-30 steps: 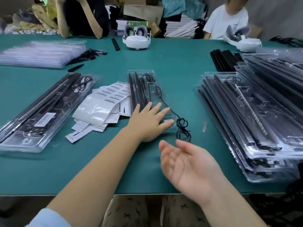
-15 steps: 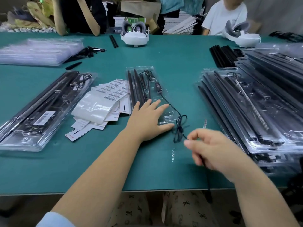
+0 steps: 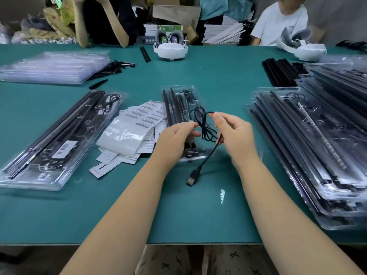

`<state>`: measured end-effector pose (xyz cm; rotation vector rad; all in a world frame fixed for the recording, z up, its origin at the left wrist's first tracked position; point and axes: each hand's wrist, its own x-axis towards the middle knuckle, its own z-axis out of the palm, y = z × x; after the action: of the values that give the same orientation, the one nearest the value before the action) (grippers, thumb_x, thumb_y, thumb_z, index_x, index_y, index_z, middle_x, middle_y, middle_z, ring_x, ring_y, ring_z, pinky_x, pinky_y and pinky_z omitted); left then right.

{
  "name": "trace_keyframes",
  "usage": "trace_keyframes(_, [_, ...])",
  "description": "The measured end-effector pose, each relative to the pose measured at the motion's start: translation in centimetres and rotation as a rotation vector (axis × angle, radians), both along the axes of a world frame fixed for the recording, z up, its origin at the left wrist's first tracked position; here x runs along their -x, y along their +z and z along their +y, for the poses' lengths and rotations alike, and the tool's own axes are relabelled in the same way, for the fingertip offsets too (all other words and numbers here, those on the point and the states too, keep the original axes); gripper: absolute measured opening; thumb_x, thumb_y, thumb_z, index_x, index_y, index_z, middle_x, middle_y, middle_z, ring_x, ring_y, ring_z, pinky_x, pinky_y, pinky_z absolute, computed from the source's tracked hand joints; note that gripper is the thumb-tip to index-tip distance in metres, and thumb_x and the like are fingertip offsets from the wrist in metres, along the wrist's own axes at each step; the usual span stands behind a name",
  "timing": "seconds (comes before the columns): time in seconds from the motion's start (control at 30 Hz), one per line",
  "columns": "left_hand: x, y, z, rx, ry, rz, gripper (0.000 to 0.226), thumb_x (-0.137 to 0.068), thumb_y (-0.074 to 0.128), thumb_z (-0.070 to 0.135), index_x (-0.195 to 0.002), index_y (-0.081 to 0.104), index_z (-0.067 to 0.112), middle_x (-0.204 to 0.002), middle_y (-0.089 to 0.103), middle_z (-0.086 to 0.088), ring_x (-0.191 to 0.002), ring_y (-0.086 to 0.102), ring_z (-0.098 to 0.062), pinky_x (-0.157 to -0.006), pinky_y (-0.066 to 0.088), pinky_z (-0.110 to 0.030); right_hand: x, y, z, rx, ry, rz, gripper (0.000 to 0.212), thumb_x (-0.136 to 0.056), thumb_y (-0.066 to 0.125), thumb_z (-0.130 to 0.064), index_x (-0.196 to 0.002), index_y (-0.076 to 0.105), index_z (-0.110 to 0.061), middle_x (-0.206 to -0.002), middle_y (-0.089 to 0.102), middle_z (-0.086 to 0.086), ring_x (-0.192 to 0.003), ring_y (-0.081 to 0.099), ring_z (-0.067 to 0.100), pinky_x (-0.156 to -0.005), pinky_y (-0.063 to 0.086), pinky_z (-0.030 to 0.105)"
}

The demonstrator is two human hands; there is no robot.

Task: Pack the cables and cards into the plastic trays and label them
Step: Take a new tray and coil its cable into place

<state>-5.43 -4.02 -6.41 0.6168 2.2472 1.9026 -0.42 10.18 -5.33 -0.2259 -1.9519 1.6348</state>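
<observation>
Centre of frame: I see both hands raised just above the green tabletop (image 3: 198,215), working one black cable (image 3: 202,126). Left hand (image 3: 174,139) has a narrow grip, thumb and forefinger pinching the cable at the crossing of its loops. Right hand (image 3: 236,135) pinches the top loop between thumb and fingertip, the other fingers curled; the cable's tail runs down past its palm. USB plug (image 3: 191,178) at the tail's end lies low centre, at or just above the tabletop; I cannot tell which. Directly behind the hands sits a clear plastic tray (image 3: 178,96), lengthwise away from me, holding black rods and a second coiled cable. Left of it, touching, a loose pile of barcode labels (image 3: 147,116) and white cards. Far left: a filled, labelled tray (image 3: 59,139). Right edge: a stack of filled trays (image 3: 317,147). Upper left: a stack of empty trays (image 3: 53,66).
</observation>
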Motion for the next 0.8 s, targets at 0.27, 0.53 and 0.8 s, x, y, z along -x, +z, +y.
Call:
trace_keyframes(0.27, [0.6,0.2,0.3,-0.005,0.044,-0.058,0.012,-0.087,0.063,0.024,-0.088,0.067,0.013,-0.072,0.067,0.004,-0.067,0.059,-0.007,-0.064,0.049,-0.024,-1.6,-0.1,-0.8,-0.273,0.272,0.038,0.007,-0.081,0.073,-0.02,-0.082,0.075,-0.026,-0.075,0.059,-0.006,-0.064,0.051,0.005,-0.061,0.04,0.017])
trace_keyframes(0.53, [-0.1,0.8,-0.7,-0.086,-0.005,-0.068,0.015,-0.07,0.06,0.011,-0.075,0.07,0.021,-0.074,0.068,0.001,-0.067,0.058,-0.008,-0.06,0.049,-0.013,-0.2,-1.0,2.9,0.002,-0.191,-0.43,0.02,-0.078,0.045,-0.017,-0.072,0.064,-0.012,-0.071,0.057,-0.002,-0.063,0.047,0.012,-0.064,0.038,0.029])
trace_keyframes(0.8, [0.4,1.3,-1.4,-0.498,-0.071,-0.269,0.019,-0.08,0.058,-0.004,-0.091,0.057,0.011,-0.085,0.066,-0.009,-0.057,0.064,-0.014,-0.059,0.054,-0.027,-0.8,-1.0,0.7,-0.449,0.178,-0.366,0.034,-0.083,0.052,-0.011,-0.069,0.065,-0.04,-0.072,0.056,-0.012,-0.059,0.048,0.002,-0.057,0.038,0.015])
